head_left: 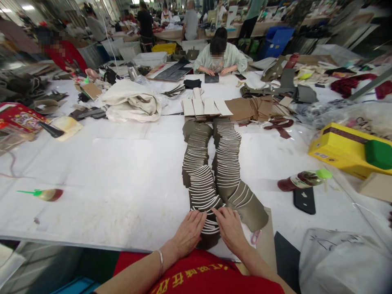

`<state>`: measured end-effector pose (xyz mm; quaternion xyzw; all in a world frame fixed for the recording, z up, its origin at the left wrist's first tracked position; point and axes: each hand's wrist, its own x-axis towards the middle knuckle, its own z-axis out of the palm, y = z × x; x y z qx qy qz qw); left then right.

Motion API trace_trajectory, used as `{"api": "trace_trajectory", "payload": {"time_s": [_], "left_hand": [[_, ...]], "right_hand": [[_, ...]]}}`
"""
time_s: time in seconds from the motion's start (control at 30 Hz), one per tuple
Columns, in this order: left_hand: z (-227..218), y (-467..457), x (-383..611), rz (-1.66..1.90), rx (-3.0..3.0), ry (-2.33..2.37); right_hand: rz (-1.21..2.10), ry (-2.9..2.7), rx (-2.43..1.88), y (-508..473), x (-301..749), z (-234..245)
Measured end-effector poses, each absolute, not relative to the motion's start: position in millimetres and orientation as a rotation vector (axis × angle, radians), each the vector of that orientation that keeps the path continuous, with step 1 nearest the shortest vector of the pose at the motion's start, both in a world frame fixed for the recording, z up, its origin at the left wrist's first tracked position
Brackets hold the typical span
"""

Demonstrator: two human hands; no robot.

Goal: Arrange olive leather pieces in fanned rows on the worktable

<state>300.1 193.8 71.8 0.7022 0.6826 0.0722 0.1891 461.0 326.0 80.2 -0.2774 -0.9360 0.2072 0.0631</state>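
Two long rows of overlapping olive-brown cut pieces with pale edges run away from me down the white table. My left hand (pixel 190 229) lies on the near end of the left row (pixel 200 175), its fingers stretched out over the pieces. On the other side of that same row rests my right hand (pixel 232 228), fingers extended with the tips on the pale edges. Beside it, the right row (pixel 227 159) fans out at its near end into wider-spaced pieces (pixel 251 207). Neither hand is closed around anything I can see. The left row's nearest pieces show between my wrists.
White cards (pixel 206 107) and brown pieces (pixel 251 109) lie beyond the rows. To the right are a drink bottle (pixel 301 180), a dark phone (pixel 304 201) and a yellow box (pixel 339 147). A small squeeze bottle (pixel 50 194) lies left. A co-worker (pixel 219 57) sits opposite.
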Motion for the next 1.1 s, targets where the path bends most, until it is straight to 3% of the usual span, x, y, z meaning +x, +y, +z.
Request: {"api": "trace_trajectory", "payload": {"time_s": [1.1], "left_hand": [[78.4, 202.0, 306.2, 0.259, 1.804, 1.992]], "right_hand": [[0.591, -3.132, -0.412, 332.0, 449.5, 102.5]]}}
